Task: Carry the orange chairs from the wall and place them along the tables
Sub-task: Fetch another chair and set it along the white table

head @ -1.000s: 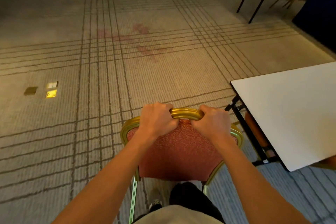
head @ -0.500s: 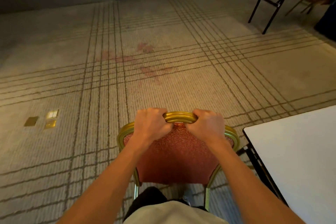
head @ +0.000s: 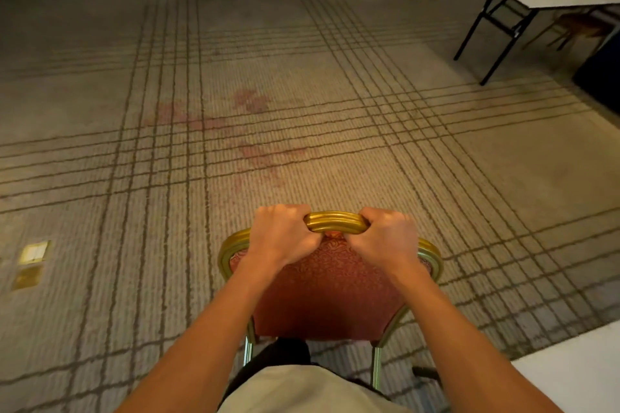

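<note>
Left hand (head: pixel 285 235), right hand (head: pixel 385 239) round chair rail (head: pixel 335 221)

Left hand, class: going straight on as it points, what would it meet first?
The left hand has the chair's gold top rail in its grip; beyond, only carpet shows, depth unclear.

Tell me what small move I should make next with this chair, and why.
Probably swing the chair to the right, toward the near table. Your left hand and right hand both grip its gold top rail, so you have control of it, and that table's white corner shows close at your lower right.
</note>
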Demonstrator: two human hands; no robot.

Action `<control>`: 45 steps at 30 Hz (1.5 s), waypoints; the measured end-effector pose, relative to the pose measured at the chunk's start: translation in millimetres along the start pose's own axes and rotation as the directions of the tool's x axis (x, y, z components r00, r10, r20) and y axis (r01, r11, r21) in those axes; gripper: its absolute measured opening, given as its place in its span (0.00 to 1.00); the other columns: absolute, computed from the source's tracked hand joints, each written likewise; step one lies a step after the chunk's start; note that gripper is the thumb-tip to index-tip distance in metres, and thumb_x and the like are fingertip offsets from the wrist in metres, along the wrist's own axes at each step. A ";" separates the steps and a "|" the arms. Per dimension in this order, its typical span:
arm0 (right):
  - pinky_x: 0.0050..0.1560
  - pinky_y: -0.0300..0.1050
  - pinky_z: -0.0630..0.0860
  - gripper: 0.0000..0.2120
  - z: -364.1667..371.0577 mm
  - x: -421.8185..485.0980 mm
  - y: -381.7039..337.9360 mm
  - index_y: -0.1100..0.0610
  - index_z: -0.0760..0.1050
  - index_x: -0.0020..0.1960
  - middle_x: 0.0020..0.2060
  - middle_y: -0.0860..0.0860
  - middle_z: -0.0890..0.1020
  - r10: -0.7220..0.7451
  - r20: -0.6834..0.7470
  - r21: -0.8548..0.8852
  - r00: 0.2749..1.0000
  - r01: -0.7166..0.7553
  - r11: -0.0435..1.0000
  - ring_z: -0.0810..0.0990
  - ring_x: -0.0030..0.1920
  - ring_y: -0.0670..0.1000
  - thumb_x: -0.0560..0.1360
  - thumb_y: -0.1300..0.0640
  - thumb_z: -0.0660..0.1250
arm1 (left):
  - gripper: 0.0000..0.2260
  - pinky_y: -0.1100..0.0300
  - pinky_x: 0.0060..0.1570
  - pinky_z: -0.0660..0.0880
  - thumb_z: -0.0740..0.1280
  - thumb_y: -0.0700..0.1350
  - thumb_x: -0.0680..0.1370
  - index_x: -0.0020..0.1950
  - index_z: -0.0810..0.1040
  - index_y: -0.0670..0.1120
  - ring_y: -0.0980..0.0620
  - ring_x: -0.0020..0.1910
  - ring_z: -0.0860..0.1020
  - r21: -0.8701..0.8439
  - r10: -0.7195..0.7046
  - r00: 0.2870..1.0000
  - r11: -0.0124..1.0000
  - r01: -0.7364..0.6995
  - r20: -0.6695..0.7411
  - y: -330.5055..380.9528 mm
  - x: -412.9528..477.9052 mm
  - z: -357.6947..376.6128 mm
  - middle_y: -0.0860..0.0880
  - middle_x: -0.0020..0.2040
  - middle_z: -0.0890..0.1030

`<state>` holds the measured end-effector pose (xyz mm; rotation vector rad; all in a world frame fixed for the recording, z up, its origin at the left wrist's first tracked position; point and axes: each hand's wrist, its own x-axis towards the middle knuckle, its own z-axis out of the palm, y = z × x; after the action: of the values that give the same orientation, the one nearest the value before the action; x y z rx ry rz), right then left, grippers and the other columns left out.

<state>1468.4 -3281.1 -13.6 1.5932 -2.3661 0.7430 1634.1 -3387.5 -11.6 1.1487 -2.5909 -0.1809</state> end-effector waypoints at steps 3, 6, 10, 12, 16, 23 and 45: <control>0.27 0.46 0.73 0.18 21.6 59.4 11.7 0.56 0.75 0.29 0.26 0.52 0.79 -0.002 -0.046 -0.055 0.999 -0.001 0.998 0.80 0.28 0.60 0.63 0.40 0.64 | 0.13 0.55 0.31 0.72 0.69 0.56 0.67 0.33 0.77 0.47 0.42 0.35 0.82 -0.003 0.047 0.999 0.999 -0.047 -0.016 -15.1 61.8 5.7 0.48 0.33 0.83; 0.27 0.46 0.72 0.18 35.4 110.6 15.4 0.56 0.73 0.28 0.25 0.52 0.79 0.020 -0.030 -0.053 0.999 -0.021 0.998 0.80 0.28 0.59 0.63 0.40 0.65 | 0.14 0.56 0.31 0.70 0.70 0.57 0.67 0.33 0.77 0.47 0.43 0.35 0.82 -0.020 0.062 0.998 0.998 -0.062 0.000 -30.5 121.2 5.9 0.48 0.34 0.83; 0.27 0.46 0.71 0.18 58.2 176.2 33.7 0.55 0.73 0.28 0.25 0.52 0.78 0.048 -0.057 -0.059 0.997 -0.052 0.997 0.79 0.27 0.59 0.64 0.41 0.65 | 0.14 0.55 0.31 0.72 0.68 0.57 0.67 0.32 0.76 0.47 0.43 0.34 0.82 -0.025 0.095 0.995 0.995 -0.095 0.019 -43.9 198.9 12.2 0.49 0.33 0.83; 0.27 0.47 0.71 0.17 74.5 212.3 50.0 0.55 0.73 0.29 0.25 0.52 0.78 0.064 -0.058 -0.054 0.996 -0.067 0.996 0.79 0.27 0.59 0.64 0.41 0.65 | 0.13 0.54 0.33 0.73 0.67 0.57 0.68 0.34 0.76 0.47 0.43 0.36 0.82 -0.023 0.125 0.992 0.992 -0.124 0.036 -48.0 243.2 22.6 0.48 0.34 0.83; 0.27 0.46 0.73 0.16 111.2 284.7 81.0 0.55 0.74 0.29 0.25 0.52 0.79 0.096 -0.021 -0.068 0.995 -0.097 0.993 0.80 0.28 0.59 0.63 0.43 0.69 | 0.13 0.54 0.35 0.73 0.66 0.57 0.69 0.35 0.78 0.47 0.43 0.38 0.83 0.013 0.136 0.989 0.991 -0.137 0.051 -56.6 326.7 47.1 0.48 0.36 0.84; 0.28 0.47 0.74 0.16 171.7 417.9 142.5 0.55 0.74 0.29 0.25 0.53 0.79 0.096 0.037 -0.030 0.995 -0.095 0.995 0.80 0.28 0.59 0.63 0.41 0.65 | 0.13 0.52 0.39 0.75 0.68 0.56 0.71 0.37 0.79 0.47 0.42 0.43 0.83 0.039 0.073 0.994 0.996 -0.077 0.081 -63.1 470.5 84.9 0.48 0.40 0.85; 0.27 0.45 0.73 0.19 311.2 821.5 291.5 0.55 0.74 0.28 0.24 0.53 0.79 0.120 0.017 -0.135 0.993 -0.117 0.984 0.80 0.28 0.59 0.63 0.40 0.63 | 0.15 0.52 0.43 0.73 0.67 0.57 0.73 0.33 0.70 0.50 0.42 0.47 0.82 -0.121 0.081 0.987 0.991 -0.064 0.141 -104.6 923.1 186.1 0.47 0.42 0.85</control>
<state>908.9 -4018.4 -17.4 1.4271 -2.4888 0.5742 1061.6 -4142.3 -8.6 1.0337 -2.7034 -0.4077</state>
